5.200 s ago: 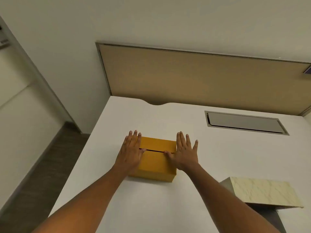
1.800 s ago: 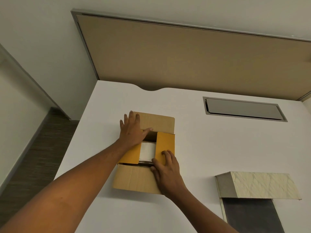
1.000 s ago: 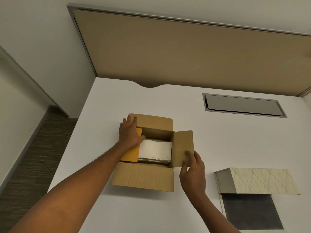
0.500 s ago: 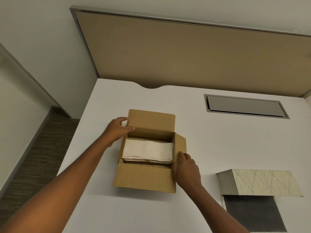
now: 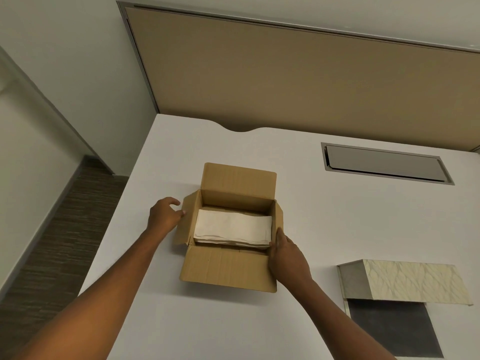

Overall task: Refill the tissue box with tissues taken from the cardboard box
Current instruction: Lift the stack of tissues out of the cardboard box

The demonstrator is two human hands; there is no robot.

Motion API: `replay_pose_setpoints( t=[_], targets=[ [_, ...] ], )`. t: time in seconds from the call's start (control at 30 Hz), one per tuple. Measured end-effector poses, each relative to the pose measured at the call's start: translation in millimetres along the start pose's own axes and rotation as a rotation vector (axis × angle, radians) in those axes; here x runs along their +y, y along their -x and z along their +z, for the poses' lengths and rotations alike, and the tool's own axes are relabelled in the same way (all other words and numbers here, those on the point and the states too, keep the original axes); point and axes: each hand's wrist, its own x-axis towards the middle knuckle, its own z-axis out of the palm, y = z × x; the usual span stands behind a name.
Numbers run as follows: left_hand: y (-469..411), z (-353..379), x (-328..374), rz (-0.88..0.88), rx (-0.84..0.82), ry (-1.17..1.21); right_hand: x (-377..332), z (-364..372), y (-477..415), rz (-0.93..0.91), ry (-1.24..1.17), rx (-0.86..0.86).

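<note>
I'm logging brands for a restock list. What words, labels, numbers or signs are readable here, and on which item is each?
None can be read.
Cardboard box: plain brown flaps and walls, no print or label showing.
Tissues: blank white stack.
Tissue box: only a pale leaf-like pattern, no lettering.
Desk and its metal hatch: unmarked.

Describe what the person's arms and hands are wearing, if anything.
Nothing is worn on either. The left hand and right hand are bare, with no gloves, rings or watch in sight. Both forearms are uncovered down to the frame's bottom edge; no sleeve shows.
</note>
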Motion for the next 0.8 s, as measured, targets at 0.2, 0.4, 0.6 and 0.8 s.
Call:
replay_pose_setpoints(
  t=[0.2,0.4,0.6,0.8],
  targets=[
    [19,30,1,0.082,0.011,0.068,-2,1,2,-0.011,-0.018,0.011],
    [23,31,-4,0.113,0.089,-0.042,-3,-2,3,0.004,0.085,0.004],
    [48,26,9,0.365,0.377,-0.232,-16,-11,4,-0.075,0.138,0.182],
    [50,26,36,0.623,-0.199,-0.343,-34,-22,-23,-0.384,0.209,-0.008]
  ],
)
